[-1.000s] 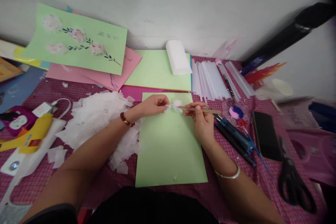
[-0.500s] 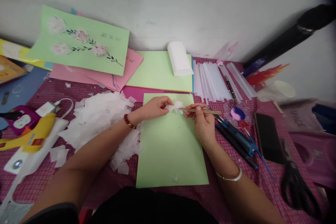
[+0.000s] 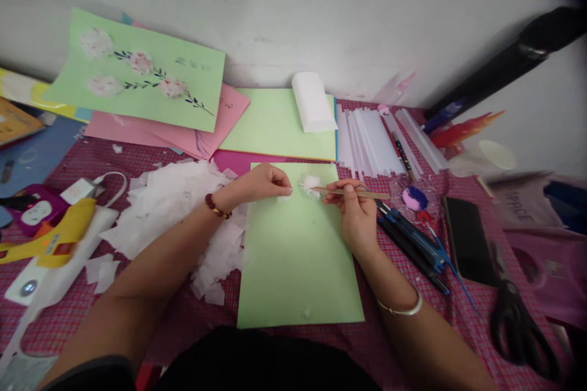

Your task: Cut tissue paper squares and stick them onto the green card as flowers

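A small cluster of crumpled white tissue paper (image 3: 312, 183) sits near the top of a green paper sheet (image 3: 298, 263). My right hand (image 3: 355, 214) grips a thin flat wooden stick (image 3: 367, 193), whose tip touches the right side of the cluster. Just left of the cluster, apart from it, my left hand (image 3: 268, 183) is closed in a pinch. A scrap of white tissue paper (image 3: 283, 198) shows at and under its fingertips. Beyond my left wrist lies a big heap of cut white tissue squares (image 3: 167, 201).
At left are a yellow glue gun (image 3: 68, 235) and a white power strip (image 3: 27, 284). Behind stand a green sheet with paper flowers (image 3: 151, 95) and a white tissue pack (image 3: 314, 102). To the right lie pens (image 3: 413, 244), a phone (image 3: 470, 241) and black scissors (image 3: 518, 324).
My left hand has drawn back leftward from the white cluster, leaving a gap. The right hand and the stick have hardly moved, with the tip still at the cluster.
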`<state>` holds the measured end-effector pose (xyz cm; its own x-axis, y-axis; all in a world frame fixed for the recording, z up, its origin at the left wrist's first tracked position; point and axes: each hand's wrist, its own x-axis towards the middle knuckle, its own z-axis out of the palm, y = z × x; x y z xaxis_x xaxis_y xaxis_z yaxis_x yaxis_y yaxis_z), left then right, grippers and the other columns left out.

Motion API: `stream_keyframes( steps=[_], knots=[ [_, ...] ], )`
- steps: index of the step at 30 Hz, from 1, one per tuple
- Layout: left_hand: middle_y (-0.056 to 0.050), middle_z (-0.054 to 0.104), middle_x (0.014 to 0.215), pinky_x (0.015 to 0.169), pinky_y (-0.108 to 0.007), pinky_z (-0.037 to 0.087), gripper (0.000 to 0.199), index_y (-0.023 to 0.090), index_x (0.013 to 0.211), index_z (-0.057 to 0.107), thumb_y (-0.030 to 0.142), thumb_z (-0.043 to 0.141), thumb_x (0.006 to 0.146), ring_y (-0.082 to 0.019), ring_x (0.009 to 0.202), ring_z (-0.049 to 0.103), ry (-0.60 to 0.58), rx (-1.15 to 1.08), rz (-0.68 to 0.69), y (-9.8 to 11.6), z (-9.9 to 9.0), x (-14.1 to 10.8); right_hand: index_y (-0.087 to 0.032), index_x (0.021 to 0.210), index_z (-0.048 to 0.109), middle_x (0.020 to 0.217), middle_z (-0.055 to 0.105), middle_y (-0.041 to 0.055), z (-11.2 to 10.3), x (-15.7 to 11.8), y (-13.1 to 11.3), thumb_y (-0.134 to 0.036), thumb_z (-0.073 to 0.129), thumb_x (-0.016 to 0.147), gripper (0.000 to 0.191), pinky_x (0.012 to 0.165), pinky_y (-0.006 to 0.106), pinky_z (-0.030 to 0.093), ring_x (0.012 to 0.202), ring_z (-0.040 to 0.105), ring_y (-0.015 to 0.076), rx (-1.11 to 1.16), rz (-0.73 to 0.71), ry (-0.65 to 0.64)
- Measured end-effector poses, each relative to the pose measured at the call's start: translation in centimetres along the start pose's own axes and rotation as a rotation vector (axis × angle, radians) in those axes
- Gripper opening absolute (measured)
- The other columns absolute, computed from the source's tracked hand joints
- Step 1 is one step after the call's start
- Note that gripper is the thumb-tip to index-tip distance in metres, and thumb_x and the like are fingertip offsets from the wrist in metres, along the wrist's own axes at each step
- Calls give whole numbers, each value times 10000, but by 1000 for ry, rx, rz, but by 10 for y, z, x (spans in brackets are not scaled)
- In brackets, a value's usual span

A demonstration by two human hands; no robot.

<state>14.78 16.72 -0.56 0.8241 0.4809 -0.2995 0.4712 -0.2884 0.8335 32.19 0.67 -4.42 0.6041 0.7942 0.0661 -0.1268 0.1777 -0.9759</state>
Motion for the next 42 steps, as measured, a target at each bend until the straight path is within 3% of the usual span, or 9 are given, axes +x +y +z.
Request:
stream_keyframes(
  steps=[4,7,11,16,25,28,34,38,42],
  knots=[
    [10,586,608,522,-216,352,196,141,831,705,301,615,762,-99,562,505,-75,-93,-22,-3,-3,1,-211,898,622,873,683,32,0,1,0,-409,574,921,206,644,323,586,673,662,152,-24,7,11],
    [30,566,638,545,-216,373,222,146,948,660,243,595,759,-96,574,510,-108,-207,60,-5,5,6,-215,901,614,869,684,28,0,1,0,-407,558,930,203,648,326,587,665,661,151,-38,-2,6],
    [56,539,699,551,-213,353,295,175,1066,543,190,563,773,-92,592,483,-25,-167,164,-5,25,14,-221,897,618,873,688,34,1,1,2,-404,558,929,195,643,337,589,665,661,161,-46,1,15],
    [39,571,742,612,-237,378,271,185,1085,503,156,513,816,-122,668,532,135,115,192,-1,39,15,-217,897,629,865,688,33,0,0,-1,-382,572,927,178,628,329,577,660,655,156,-9,-13,15],
    [22,595,767,641,-254,398,285,176,1094,512,129,496,814,-143,707,564,151,171,218,-3,40,16,-227,898,663,845,657,28,6,-16,-12,-320,530,951,171,630,344,535,656,636,154,-112,-270,-27],
    [18,603,775,636,-251,403,284,175,1088,520,126,493,810,-144,712,567,157,156,226,-5,41,18,-233,921,657,861,644,27,7,-15,-14,-324,521,952,166,609,343,541,655,629,153,-86,-324,54],
    [20,601,748,607,-231,390,237,171,976,557,94,496,761,-131,682,550,185,111,214,-4,39,17,-196,896,644,825,655,16,2,-7,-16,-333,536,949,182,569,296,518,616,615,131,-232,-238,66],
    [20,601,697,568,-215,357,146,162,760,574,62,490,695,-105,617,512,55,140,210,3,24,10,-201,894,650,821,656,15,-1,-6,-16,-322,527,953,182,567,295,510,608,612,129,-226,-259,81],
    [5,638,693,575,-204,380,188,143,731,625,40,486,657,-98,610,542,-124,135,204,6,10,6,-209,892,656,821,654,14,-1,-8,-16,-303,515,957,181,580,310,502,608,612,136,-191,-310,46]
  ],
)
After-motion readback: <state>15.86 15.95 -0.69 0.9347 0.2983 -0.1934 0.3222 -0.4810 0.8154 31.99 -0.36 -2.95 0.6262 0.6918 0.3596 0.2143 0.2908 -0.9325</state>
